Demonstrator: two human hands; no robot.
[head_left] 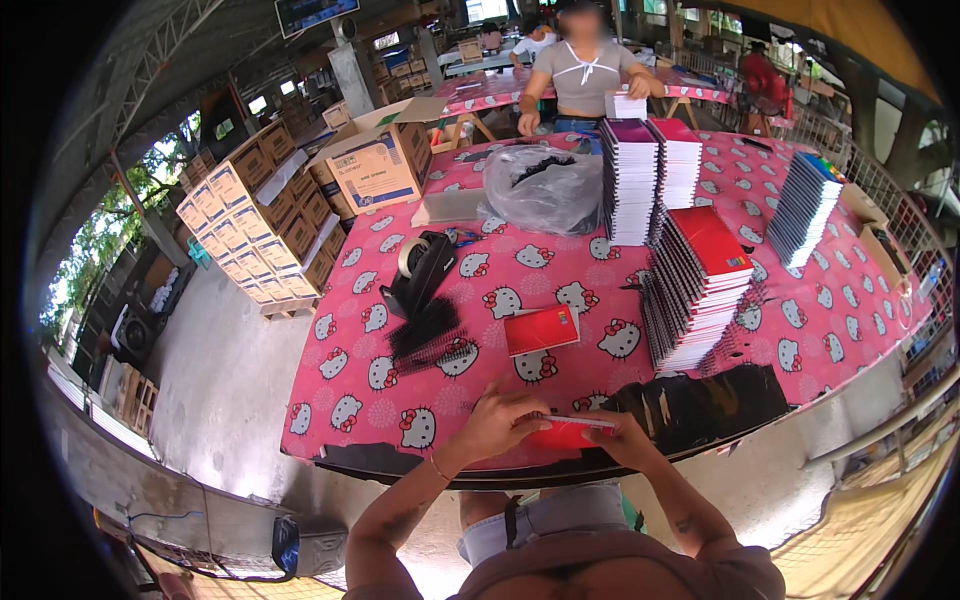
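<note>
Both my hands hold a red notebook point(568, 433) at the near edge of the table point(840, 310), which is covered by a pink cartoon-cat cloth. My left hand point(497, 418) grips its left end with fingers curled over the top. My right hand point(618, 434) supports its right end. Just beyond lies another red notebook point(541, 329), flat on the cloth. A leaning stack of red spiral notebooks point(695, 290) stands to the right. A pile of black binding combs point(428, 336) lies to the left, beside a black tape dispenser point(420, 270).
Taller notebook stacks point(650, 175) and a dark-edged stack point(803, 207) stand farther back. A clear plastic bag point(545, 188) and an open cardboard box point(375, 160) sit at the far left. Black covers point(710, 402) lie near right. A person in a grey top point(583, 75) sits across. Stacked cartons point(265, 215) stand on the floor at left.
</note>
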